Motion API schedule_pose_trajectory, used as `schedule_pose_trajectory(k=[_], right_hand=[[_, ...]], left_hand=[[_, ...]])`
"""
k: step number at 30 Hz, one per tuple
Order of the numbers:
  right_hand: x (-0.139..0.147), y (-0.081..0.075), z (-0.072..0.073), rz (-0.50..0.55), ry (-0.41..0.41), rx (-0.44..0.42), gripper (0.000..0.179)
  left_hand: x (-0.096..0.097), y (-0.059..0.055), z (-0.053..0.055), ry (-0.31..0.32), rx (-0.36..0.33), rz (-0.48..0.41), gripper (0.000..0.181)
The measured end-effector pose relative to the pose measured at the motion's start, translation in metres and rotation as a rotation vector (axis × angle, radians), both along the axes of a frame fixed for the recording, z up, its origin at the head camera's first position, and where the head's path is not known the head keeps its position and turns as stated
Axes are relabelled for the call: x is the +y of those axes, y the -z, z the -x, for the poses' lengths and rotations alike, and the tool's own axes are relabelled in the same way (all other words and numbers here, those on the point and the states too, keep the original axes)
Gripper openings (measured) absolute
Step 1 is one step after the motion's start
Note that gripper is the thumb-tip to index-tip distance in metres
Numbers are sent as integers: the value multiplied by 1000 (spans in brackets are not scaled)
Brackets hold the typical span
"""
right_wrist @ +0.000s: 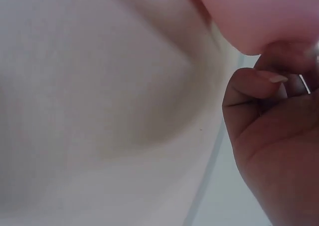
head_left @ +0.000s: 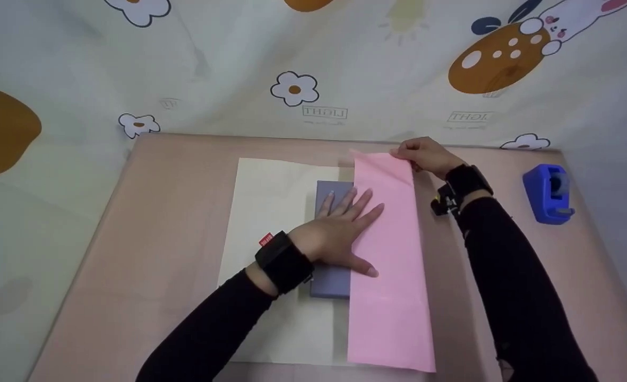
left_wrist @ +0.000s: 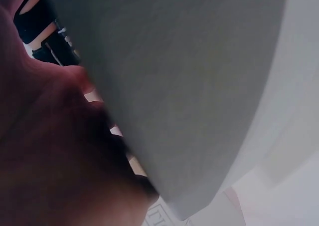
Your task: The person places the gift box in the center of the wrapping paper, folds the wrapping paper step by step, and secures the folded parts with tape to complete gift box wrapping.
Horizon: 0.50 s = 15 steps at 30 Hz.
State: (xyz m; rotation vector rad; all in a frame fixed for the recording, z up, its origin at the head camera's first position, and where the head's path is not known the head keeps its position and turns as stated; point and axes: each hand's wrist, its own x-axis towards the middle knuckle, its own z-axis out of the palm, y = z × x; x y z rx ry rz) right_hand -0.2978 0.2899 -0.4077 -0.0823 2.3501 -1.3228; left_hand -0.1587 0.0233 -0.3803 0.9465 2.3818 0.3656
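Note:
A grey-blue box (head_left: 330,284) lies flat on a large cream sheet of paper (head_left: 271,196). Over its right part comes a pink paper flap (head_left: 390,313), hiding that side. My left hand (head_left: 334,233) rests with fingers spread across the box and the flap's left edge. In the left wrist view the box's side (left_wrist: 179,86) fills the middle, close beside that hand's fingers. At the flap's far right corner my right hand (head_left: 427,156) pinches the paper between thumb and fingers. The right wrist view shows the pink paper (right_wrist: 264,16) reaching into its curled fingers.
A blue tape dispenser (head_left: 547,193) stands at the right side of the pinkish tabletop (head_left: 170,212). Behind the table's far edge hangs a pale curtain (head_left: 228,58) printed with flowers and a rabbit. Both wrists wear black bands.

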Motion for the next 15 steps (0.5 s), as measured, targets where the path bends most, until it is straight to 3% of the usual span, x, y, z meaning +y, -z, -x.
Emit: schedule_pose_trajectory(k=[4, 8, 12, 15], right_hand=[[5, 14, 1, -13, 65, 38, 24], [5, 21, -1, -61, 106, 140, 30], [-3, 11, -16, -173, 140, 373, 41], [-14, -3, -43, -255, 127, 589, 37]], left_hand=[[-3, 0, 0, -2, 13, 2, 115], [-4, 1, -1, -7, 11, 0, 115], [-3, 2, -1, -5, 3, -32, 116], [-3, 3, -2, -7, 6, -43, 116]])
